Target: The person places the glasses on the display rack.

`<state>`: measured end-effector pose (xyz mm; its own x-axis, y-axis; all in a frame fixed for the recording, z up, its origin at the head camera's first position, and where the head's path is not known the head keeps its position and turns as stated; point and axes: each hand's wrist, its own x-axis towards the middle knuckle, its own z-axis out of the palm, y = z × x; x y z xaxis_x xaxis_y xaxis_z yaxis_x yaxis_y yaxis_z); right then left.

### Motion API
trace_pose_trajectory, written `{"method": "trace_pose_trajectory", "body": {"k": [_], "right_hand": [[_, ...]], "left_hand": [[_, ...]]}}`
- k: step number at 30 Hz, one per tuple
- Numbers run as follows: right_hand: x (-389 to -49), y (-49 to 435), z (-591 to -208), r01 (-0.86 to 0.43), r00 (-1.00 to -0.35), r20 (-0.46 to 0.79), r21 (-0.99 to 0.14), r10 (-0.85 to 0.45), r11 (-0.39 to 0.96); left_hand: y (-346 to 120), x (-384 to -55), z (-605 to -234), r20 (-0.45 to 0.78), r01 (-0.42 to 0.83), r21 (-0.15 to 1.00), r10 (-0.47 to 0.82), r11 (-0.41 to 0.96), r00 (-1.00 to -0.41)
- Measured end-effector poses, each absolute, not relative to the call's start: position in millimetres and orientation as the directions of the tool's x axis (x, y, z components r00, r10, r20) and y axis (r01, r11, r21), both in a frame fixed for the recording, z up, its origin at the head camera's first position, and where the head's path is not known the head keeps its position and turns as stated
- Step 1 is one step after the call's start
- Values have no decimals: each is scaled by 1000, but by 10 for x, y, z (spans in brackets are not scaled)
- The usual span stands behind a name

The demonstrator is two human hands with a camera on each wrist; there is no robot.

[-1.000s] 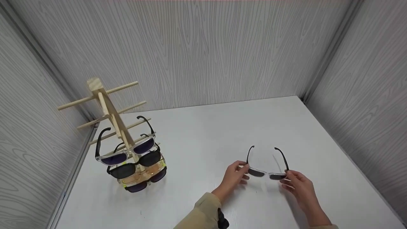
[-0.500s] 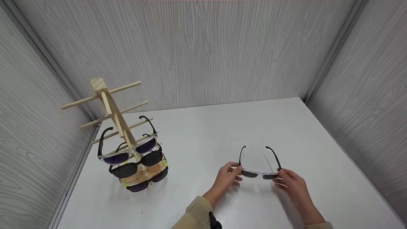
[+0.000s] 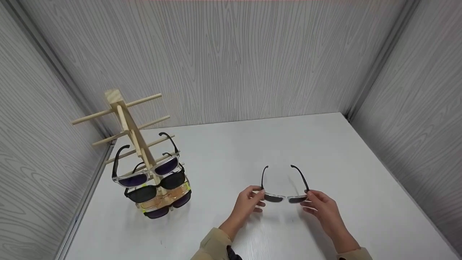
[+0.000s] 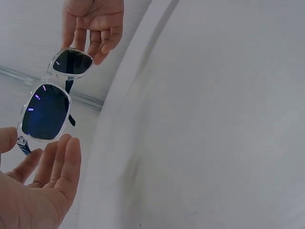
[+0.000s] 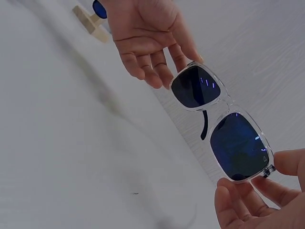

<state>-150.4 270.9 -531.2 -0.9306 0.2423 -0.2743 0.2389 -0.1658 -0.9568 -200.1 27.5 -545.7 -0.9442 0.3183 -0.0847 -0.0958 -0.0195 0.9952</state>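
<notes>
A pair of sunglasses [image 3: 274, 198] with a clear frame, dark lenses and black temples is held up over the white table, temples unfolded and pointing away. My left hand [image 3: 245, 206] pinches its left hinge corner between thumb and index finger. At the opposite corner my right hand [image 3: 325, 211] pinches the frame the same way. In the left wrist view the lenses [image 4: 46, 112] look blue-black, and the other fingers spread below the frame. The right wrist view shows both hands at the two ends of the sunglasses [image 5: 238, 145].
A wooden display rack [image 3: 131, 126] stands at the left, with bare pegs [image 3: 144, 100] near its top. Several glasses hang lower on it, topped by a clear-framed pair [image 3: 133, 179] above a black pair [image 3: 142, 194]. Grey wood-grain panels [image 3: 223, 61] enclose the white table [image 3: 223, 151].
Both hands have moved left across the table together, carrying the sunglasses toward the rack side. Their grip looks the same. The head view has shifted slightly.
</notes>
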Motion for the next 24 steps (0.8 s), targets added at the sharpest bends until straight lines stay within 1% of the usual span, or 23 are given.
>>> {"method": "trace_pose_trajectory", "body": {"k": [4, 9, 14, 20, 24], "right_hand": [[-1532, 2626, -5289, 236, -939, -265, -960, 221, -148], [-1565, 2542, -5265, 219, -948, -249, -963, 200, -157], [-1580, 2472, -5239, 204, -957, -226, -970, 179, -133], [-1605, 2393, -5201, 184, -966, -202, -976, 164, -121], [-1620, 2330, -5186, 178, -972, -193, -977, 135, -118]], "left_hand": [[177, -1954, -5387, -77, -90, 995, 301, -30, -950], [47, -1847, -5169, -58, -75, 996, 289, -46, -956], [-41, -1772, -5038, -42, -53, 998, 283, -30, -958], [-125, -1750, -4999, -29, -38, 999, 275, -29, -961], [-192, -1795, -5166, -29, -35, 999, 254, -19, -967]]}}
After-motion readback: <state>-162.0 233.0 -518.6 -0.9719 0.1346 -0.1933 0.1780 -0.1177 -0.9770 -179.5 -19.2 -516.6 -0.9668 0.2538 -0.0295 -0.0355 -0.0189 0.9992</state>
